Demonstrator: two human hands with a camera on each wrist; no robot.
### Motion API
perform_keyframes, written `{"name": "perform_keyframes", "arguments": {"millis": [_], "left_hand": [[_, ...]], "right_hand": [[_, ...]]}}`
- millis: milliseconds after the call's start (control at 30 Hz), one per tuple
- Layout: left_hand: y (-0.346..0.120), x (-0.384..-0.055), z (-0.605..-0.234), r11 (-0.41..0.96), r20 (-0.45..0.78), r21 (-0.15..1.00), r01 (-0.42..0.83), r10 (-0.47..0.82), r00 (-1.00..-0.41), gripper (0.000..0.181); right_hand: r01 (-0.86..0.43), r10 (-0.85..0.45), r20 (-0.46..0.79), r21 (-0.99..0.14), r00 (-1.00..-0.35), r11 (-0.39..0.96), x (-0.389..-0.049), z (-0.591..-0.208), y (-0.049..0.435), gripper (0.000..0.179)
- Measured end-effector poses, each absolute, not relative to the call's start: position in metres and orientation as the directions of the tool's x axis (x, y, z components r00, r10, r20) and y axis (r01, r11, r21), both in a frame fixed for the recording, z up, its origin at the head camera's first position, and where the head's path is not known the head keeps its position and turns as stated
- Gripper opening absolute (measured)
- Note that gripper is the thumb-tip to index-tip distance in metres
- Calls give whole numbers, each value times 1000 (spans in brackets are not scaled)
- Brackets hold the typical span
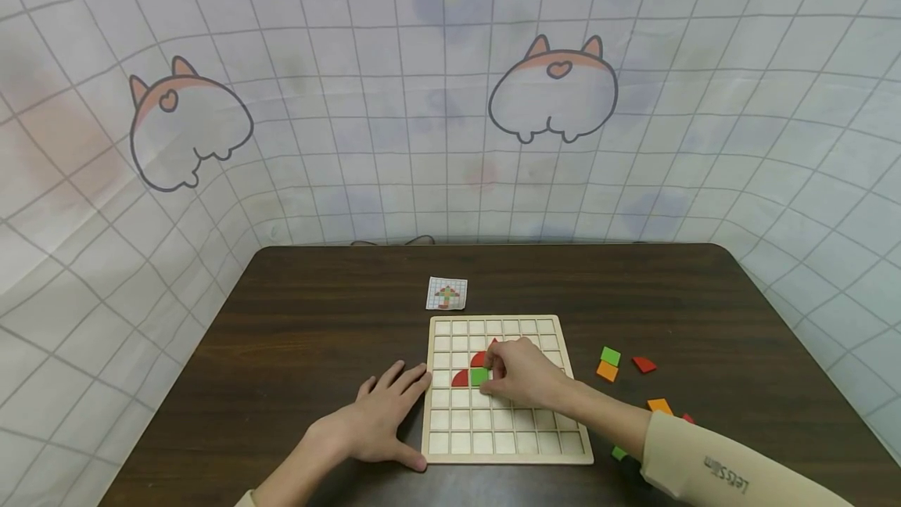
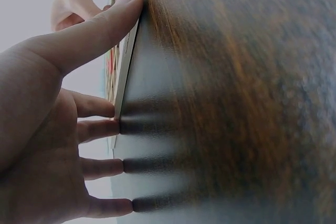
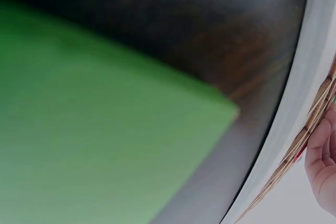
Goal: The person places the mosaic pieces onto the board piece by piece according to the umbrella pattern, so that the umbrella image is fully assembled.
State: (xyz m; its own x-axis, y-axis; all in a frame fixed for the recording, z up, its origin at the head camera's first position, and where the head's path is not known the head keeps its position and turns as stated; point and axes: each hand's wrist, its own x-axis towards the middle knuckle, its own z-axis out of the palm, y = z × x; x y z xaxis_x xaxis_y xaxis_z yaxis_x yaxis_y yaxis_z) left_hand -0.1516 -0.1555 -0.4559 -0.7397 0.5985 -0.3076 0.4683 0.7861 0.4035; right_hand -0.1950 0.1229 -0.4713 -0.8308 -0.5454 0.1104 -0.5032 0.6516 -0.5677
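Note:
A pale wooden grid board (image 1: 507, 458) lies on the dark table. Red quarter-round tiles, one of them (image 1: 461, 379) at the left, step up its cells beside a green square tile (image 1: 479, 377). Over the board, my right hand (image 1: 524, 374) has thumb and index finger curled at the green tile's right side, pinching it; the palm side is hidden in the head view. My left hand (image 1: 376, 417) lies with fingers spread along the board's left edge, thumb (image 2: 113, 22) at the near left corner.
Behind the board lies a small pattern card (image 1: 446, 293). Right of it are loose tiles: a green square (image 1: 610, 356), an orange one (image 1: 607, 371), a red quarter-round (image 1: 644, 364), and more near the right sleeve. A green tile (image 3: 105, 129) looms close in the right wrist view.

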Motion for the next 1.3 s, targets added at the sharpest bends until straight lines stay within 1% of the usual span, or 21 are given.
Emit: {"name": "perform_keyframes", "arguments": {"millis": [233, 633, 833, 1033, 1300], "left_hand": [[-155, -151, -456, 785, -308, 408, 467, 600, -739, 115], [-156, -150, -454, 785, -303, 407, 466, 598, -742, 115], [-155, -149, -453, 779, -299, 417, 468, 604, -739, 115], [-155, -149, -454, 779, -304, 419, 466, 604, -736, 114], [-155, -151, -452, 779, -294, 412, 473, 605, -740, 115]], "right_hand": [[-508, -543, 118, -557, -831, 657, -196, -472, 123, 23], [-492, -539, 120, -605, -834, 626, -195, -466, 131, 18], [-471, -518, 113, -609, -848, 638, -194, -465, 150, 15], [-450, -484, 121, -608, -867, 654, -193, -471, 173, 18], [-422, -447, 132, -634, -885, 648, -197, -465, 194, 13]]}}
